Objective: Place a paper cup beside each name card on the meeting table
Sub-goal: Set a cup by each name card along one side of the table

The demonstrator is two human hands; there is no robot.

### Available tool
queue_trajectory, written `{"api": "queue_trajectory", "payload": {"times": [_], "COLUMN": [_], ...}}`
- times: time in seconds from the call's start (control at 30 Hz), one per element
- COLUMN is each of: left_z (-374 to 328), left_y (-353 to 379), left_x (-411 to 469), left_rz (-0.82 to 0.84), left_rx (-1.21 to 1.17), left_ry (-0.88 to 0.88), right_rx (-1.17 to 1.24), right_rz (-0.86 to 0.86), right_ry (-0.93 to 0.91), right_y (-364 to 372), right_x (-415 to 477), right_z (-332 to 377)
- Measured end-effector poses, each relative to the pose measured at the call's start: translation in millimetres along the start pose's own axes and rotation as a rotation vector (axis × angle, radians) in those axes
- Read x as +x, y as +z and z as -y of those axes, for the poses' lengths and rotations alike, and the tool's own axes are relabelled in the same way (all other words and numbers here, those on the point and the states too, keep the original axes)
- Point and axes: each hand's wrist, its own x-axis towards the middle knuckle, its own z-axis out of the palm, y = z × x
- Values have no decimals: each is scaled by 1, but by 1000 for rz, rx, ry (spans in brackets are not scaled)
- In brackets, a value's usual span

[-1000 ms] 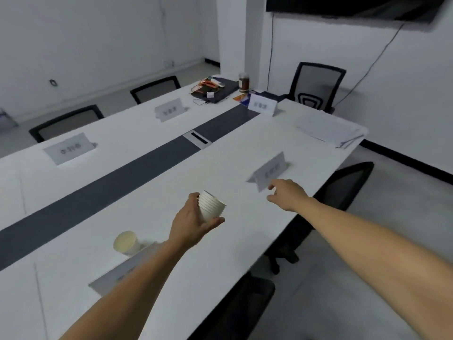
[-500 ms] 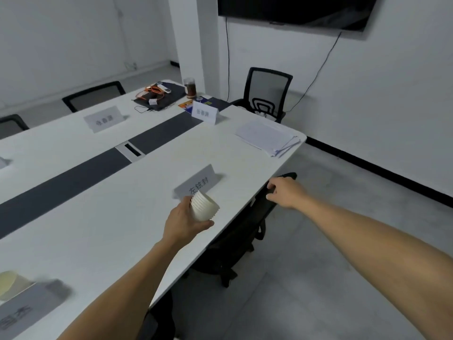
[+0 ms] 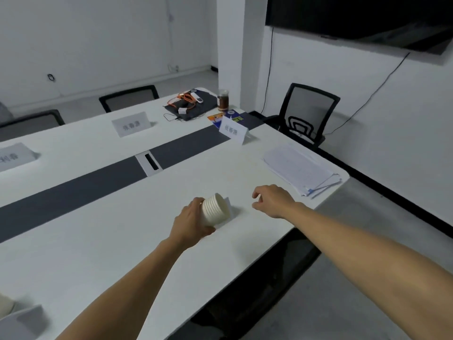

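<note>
My left hand [image 3: 190,223] grips a stack of white paper cups [image 3: 216,208], tilted on its side above the white meeting table [image 3: 98,253]. The stack hides most of a name card [image 3: 228,201] just behind it. My right hand [image 3: 270,200] hovers to the right of the stack, fingers curled and apart, holding nothing. More name cards stand at the far end [image 3: 232,130], across the table [image 3: 131,123], at the left edge [image 3: 14,157] and at the bottom left [image 3: 20,321]. A paper cup [image 3: 5,306] shows partly beside the bottom-left card.
A pile of papers [image 3: 300,170] lies near the table's right corner. A laptop with cables [image 3: 188,106] and a brown jar [image 3: 223,100] sit at the far end. Black chairs stand at the head [image 3: 306,114], across [image 3: 130,96], and under the near edge [image 3: 257,278].
The view has swung back over the table. My left hand has carried the cup stack forward in front of the near name card. My right hand has come from the table edge toward the stack.
</note>
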Motion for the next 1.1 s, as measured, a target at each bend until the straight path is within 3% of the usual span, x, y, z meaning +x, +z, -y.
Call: {"api": "queue_trajectory", "payload": {"times": [0.2, 0.7, 0.93, 1.1], "left_z": [5, 5, 11, 26], "left_y": [-20, -40, -40, -38], "left_x": [37, 59, 57, 51], "left_rz": [-40, -228, -276, -313], "left_rx": [6, -34, -53, -110], "left_ry": [-73, -368, -451, -551], "right_rx": [181, 384, 400, 544], "right_rz": [-21, 268, 324, 379], "right_ry": [-179, -526, -608, -547], "right_y": [-18, -7, 2, -14], "right_x": [62, 165, 183, 208], "right_z": [48, 118, 131, 133]}}
